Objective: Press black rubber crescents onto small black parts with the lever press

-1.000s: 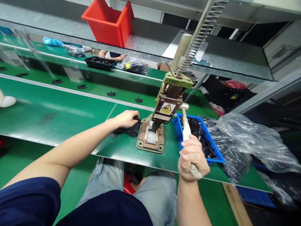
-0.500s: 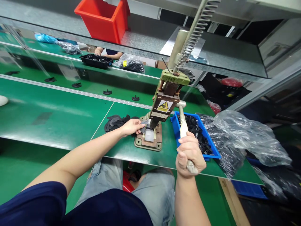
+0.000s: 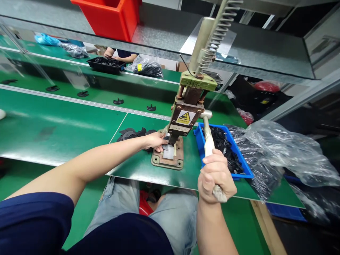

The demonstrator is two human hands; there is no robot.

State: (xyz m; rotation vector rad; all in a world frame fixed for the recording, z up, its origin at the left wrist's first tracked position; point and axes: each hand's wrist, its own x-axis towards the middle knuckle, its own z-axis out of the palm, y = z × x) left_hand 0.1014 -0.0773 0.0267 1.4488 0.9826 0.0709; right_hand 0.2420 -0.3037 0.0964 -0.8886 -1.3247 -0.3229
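Note:
My right hand (image 3: 216, 177) is wrapped round the pale, taped lever (image 3: 208, 136) of a hand press (image 3: 185, 113). At the press base (image 3: 170, 163), my left hand (image 3: 157, 141) pinches a small dark plastic piece (image 3: 165, 146) under the ram, beside a light metal plate (image 3: 168, 153). Part of that piece is hidden by my fingers. Behind my left wrist lies a pile of flat, curved black parts (image 3: 131, 134). To the right of the press, a blue tray (image 3: 240, 156) holds many small black parts (image 3: 221, 143).
Clear plastic bags (image 3: 287, 152) lie right of the blue tray. Several black parts sit in a row on the belt (image 3: 101, 98) behind the table. A red bin (image 3: 114, 21) stands on the metal shelf (image 3: 164, 32) above. Across the belt, another person's hands are over a black tray (image 3: 106, 66).
My left hand has moved slightly inward at the press base, and the dark piece now sits lower over the metal plate. My right hand keeps its grip on the lever. The view has shifted slightly.

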